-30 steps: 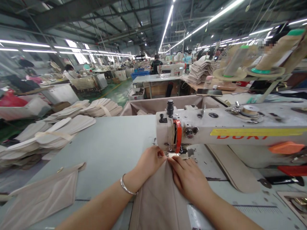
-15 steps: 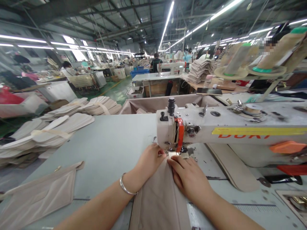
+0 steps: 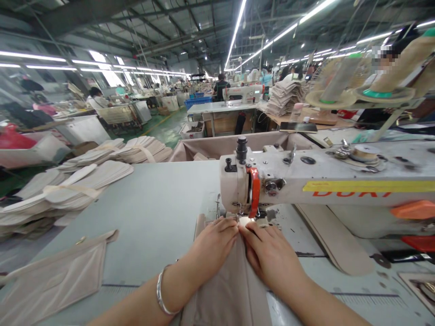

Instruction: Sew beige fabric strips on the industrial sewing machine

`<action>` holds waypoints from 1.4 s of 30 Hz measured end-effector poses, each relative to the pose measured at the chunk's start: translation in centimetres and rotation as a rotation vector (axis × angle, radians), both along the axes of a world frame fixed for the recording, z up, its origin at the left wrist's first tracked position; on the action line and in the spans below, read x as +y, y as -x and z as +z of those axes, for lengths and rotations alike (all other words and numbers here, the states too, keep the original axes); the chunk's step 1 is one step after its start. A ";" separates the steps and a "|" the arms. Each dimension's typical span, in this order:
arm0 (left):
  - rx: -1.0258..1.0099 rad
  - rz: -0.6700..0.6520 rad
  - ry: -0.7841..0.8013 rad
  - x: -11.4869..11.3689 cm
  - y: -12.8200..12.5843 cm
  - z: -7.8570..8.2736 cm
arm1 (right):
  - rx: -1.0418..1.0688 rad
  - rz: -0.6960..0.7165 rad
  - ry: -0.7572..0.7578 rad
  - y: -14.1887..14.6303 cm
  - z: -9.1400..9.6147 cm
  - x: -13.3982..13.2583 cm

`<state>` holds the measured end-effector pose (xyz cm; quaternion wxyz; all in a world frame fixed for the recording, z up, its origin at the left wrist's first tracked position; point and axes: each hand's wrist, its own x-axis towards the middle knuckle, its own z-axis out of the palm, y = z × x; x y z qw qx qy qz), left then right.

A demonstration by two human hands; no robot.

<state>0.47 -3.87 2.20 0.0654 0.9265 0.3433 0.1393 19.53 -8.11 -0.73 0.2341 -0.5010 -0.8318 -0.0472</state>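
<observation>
A beige fabric piece (image 3: 227, 290) lies on the grey sewing table (image 3: 159, 213) and runs up under the needle of the white sewing machine (image 3: 306, 179). My left hand (image 3: 212, 246), with a silver bracelet on the wrist, rests fingers down on the fabric's left side just before the presser foot. Pressed on the fabric's right side is my right hand (image 3: 270, 256), its fingertips meeting the left hand's at the needle. Both hands lie fairly flat with fingers together. A strip of the fabric shows beyond the left hand, left of the needle.
Stacks of cut beige pieces (image 3: 84, 181) fill the table's left. Another beige panel (image 3: 57, 276) lies at the near left. A long beige strip (image 3: 333, 240) lies right of the needle. Thread cones (image 3: 340, 86) stand at upper right. Other workers sit at distant tables.
My left hand has turned and slid right, closer to my right hand. Fabric now shows past the needle on the left side. The camera has shifted slightly.
</observation>
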 end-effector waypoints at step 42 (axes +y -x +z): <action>0.016 -0.272 0.039 -2.9 2.3 0.5 | -0.007 0.021 0.005 -0.4 -0.6 -0.1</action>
